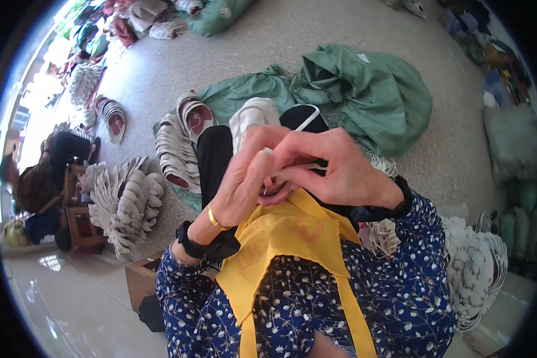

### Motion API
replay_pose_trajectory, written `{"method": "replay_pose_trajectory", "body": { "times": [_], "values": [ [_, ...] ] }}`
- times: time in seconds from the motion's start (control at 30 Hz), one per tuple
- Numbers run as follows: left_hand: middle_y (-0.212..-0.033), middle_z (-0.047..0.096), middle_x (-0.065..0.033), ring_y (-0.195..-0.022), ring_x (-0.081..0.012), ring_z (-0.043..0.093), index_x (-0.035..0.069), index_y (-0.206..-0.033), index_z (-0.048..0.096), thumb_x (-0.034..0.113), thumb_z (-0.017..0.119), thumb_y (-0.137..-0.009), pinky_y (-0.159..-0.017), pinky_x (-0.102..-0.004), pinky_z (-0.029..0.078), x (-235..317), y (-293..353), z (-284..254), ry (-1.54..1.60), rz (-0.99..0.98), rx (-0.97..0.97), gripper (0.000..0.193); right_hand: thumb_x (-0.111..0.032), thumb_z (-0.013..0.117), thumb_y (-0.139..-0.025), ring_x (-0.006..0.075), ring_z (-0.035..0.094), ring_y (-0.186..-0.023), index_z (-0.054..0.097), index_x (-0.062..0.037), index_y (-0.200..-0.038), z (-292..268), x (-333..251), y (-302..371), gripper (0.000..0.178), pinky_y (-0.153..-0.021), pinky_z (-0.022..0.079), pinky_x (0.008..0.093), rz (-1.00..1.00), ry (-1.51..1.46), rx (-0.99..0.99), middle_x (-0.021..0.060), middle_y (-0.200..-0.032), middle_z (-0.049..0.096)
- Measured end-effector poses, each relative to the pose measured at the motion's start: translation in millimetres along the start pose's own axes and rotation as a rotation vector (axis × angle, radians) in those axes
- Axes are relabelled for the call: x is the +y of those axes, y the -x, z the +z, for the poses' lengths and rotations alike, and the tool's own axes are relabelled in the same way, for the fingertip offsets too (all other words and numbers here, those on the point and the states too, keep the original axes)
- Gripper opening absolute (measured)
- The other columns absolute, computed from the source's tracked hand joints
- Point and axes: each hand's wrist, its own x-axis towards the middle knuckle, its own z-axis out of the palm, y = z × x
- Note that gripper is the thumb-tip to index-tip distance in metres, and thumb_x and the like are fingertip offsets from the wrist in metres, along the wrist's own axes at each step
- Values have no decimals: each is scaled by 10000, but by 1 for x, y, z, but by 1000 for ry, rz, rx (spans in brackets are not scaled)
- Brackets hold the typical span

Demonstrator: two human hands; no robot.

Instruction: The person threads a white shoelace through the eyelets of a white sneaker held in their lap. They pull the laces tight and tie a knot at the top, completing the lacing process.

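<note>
My left hand [247,179] and my right hand [328,164] meet in front of my chest, fingers pinched together on a small pale piece [280,176], possibly a strip or thread; the fingers hide most of it. A yellow apron [286,238] hangs below the hands over my flowered blue sleeves. Just beyond the hands lies a white shoe upper [253,116] on my black-clad knee, with a white lace loop [307,119] next to it.
Stacks of white shoe soles stand at left [125,200], centre left [176,149] and right [474,268]. A big green sack [370,89] lies on the grey carpet ahead. Another person [48,173] sits at far left by a wooden stool [80,224].
</note>
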Motion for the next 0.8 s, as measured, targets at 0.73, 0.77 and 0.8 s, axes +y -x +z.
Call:
{"method": "replay_pose_trajectory", "body": {
  "times": [0.73, 0.77, 0.8],
  "values": [
    [-877, 591, 9, -857, -93, 484, 24, -883, 596, 350, 473, -1122, -817, -253, 415, -42, 44, -49, 44, -185, 81, 422, -14, 648, -938, 218, 731, -816, 714, -52, -1041, -123, 144, 122, 128, -727, 544, 330, 285, 886, 726, 110, -877, 729],
    [-876, 590, 8, -852, -91, 495, 23, -882, 595, 341, 479, -1120, -813, -256, 425, -44, 44, -48, 46, -182, 82, 414, -26, 648, -938, 231, 728, -815, 714, -62, -1046, -128, 148, 125, 131, -726, 544, 342, 304, 918, 751, 113, -878, 730],
    [-875, 590, 8, -848, -89, 506, 21, -881, 594, 331, 486, -1119, -808, -259, 436, -48, 44, -47, 48, -179, 82, 406, -35, 650, -935, 238, 725, -818, 714, -69, -1053, -133, 152, 128, 139, -732, 544, 351, 315, 1017, 754, 113, -886, 732]
  ]
}}
